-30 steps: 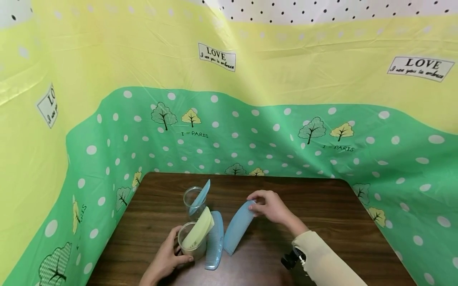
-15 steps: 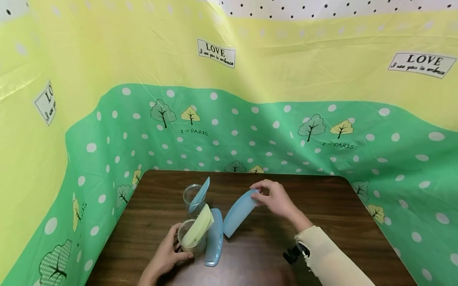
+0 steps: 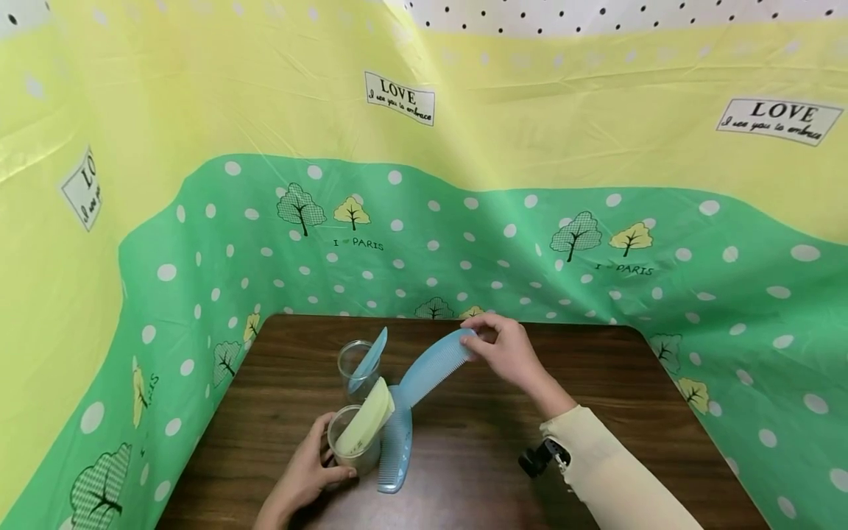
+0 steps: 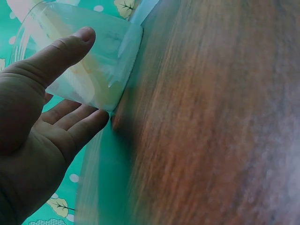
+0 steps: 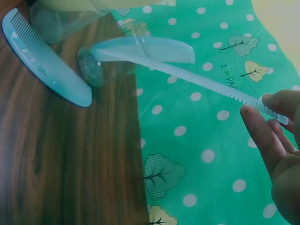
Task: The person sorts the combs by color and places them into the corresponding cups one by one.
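My left hand (image 3: 303, 471) holds a clear plastic cup (image 3: 363, 461) near the table's front, thumb on one side and fingers on the other. A pale yellow comb (image 3: 366, 421) leans in this cup. My right hand (image 3: 509, 355) pinches one end of a blue comb (image 3: 435, 366), raised and slanting down to the left. Its lower end overlaps a second blue comb (image 3: 397, 449) lying beside the cup; in the right wrist view the held comb (image 5: 187, 76) is apart from the lying comb (image 5: 47, 65). Behind, another clear cup (image 3: 344, 361) contains a blue comb (image 3: 374, 357).
All this is on a dark wood-grain table (image 3: 530, 442). A green and yellow patterned curtain (image 3: 464, 243) surrounds its back and sides. A small black device (image 3: 539, 458) is at the right sleeve's cuff.
My right hand has lifted the blue comb up and away, its lower end swinging up and left towards the cups. My left hand and the near cup have stayed put.
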`<action>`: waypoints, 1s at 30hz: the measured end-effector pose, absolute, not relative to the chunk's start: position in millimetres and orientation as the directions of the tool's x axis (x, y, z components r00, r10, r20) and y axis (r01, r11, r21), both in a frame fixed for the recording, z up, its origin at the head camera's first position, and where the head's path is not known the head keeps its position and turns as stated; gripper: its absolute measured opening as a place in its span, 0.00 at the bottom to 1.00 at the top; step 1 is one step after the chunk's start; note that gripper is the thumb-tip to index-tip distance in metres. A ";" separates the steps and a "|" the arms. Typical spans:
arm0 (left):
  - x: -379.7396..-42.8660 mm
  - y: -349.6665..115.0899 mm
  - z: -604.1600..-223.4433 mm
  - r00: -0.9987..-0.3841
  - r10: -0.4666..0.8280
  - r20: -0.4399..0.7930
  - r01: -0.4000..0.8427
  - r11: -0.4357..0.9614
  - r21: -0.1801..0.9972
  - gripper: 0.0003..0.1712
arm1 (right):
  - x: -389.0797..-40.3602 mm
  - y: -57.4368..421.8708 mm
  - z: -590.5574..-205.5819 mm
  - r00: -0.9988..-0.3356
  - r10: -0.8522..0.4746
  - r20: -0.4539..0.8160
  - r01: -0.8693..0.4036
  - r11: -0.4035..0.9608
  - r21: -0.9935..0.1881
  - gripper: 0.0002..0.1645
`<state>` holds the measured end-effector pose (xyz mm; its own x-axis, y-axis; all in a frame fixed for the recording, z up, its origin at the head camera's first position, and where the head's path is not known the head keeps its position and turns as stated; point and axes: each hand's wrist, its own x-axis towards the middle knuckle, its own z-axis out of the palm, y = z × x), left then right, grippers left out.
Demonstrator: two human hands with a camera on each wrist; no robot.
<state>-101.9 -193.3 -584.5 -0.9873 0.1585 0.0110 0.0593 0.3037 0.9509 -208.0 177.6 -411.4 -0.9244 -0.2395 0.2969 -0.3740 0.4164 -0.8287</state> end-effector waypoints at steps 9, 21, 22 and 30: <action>-101.3 -192.6 -584.9 -0.990 0.141 0.019 0.063 0.312 0.948 0.55 | -206.7 170.3 -398.4 -0.908 -0.232 0.349 -0.412 0.338 -0.846 0.12; -101.0 -193.1 -584.2 -0.990 0.143 0.019 0.064 0.318 0.946 0.56 | -204.2 152.2 -388.3 -0.908 -0.196 0.371 -0.410 0.225 -0.884 0.12; -100.8 -193.1 -583.9 -0.990 0.141 0.017 0.062 0.320 0.945 0.56 | -204.1 150.4 -388.0 -0.908 -0.198 0.369 -0.408 0.220 -0.886 0.11; -99.5 -192.6 -583.8 -0.989 0.148 0.014 0.058 0.295 0.954 0.55 | -203.7 136.7 -387.6 -0.908 -0.199 0.369 -0.404 0.183 -0.896 0.10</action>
